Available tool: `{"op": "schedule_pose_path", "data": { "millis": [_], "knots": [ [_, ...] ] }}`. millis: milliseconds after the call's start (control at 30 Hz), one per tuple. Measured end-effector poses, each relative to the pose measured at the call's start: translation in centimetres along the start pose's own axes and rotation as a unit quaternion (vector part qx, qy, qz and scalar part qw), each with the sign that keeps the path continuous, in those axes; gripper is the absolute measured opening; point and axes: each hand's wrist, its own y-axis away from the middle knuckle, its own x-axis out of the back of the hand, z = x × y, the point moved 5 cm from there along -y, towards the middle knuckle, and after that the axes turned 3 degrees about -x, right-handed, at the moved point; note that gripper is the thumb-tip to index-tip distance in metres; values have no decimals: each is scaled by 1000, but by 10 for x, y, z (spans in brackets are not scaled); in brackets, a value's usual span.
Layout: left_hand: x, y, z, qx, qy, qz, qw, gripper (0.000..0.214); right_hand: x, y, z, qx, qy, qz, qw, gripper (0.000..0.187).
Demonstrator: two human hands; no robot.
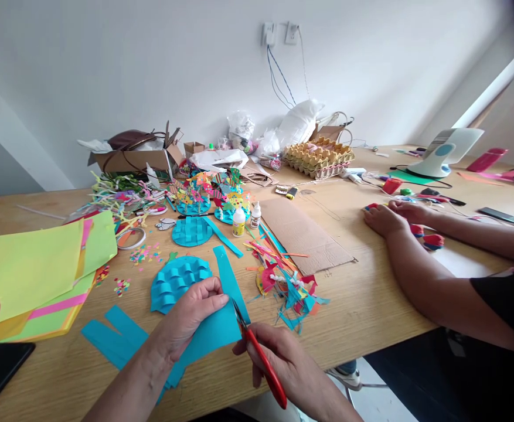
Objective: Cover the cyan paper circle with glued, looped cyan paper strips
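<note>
My left hand (197,308) pinches a sheet of blue paper (215,329) between thumb and fingers. In my right hand (278,351) is a pair of red-handled scissors (263,366), its blades at the paper beside my left thumb. A partly cut strip (229,275) slants up along the blades. Just beyond my left hand lies a woven blue paper piece (180,281) with a rounded edge. Loose blue strips (116,334) lie on the table to the left, partly under my left forearm. A smaller blue woven disc (191,231) rests farther back.
Coloured paper sheets (32,258) and a black phone (2,375) are at left. Two small glue bottles (238,221) stand mid-table near paper scraps (296,293) and a cardboard sheet (303,231). At right, another person's hands (384,220) handle red and blue pieces. Egg trays (319,157) stand behind.
</note>
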Motion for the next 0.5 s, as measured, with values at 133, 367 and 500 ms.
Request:
{"op": "schedule_pose_path", "data": {
  "millis": [133, 367, 500],
  "knots": [
    [1, 0, 0, -3, 13, 2, 1000, 26, -1, -1, 4, -11, -9, -3, 1000, 32],
    [-5, 0, -2, 0, 34, -31, 999, 25, -3, -3, 3, -31, -12, 8, 999, 35],
    [-5, 0, -5, 1, 29, -19, 999, 26, -5, -5, 5, -33, -18, 14, 999, 38]
  ]
}}
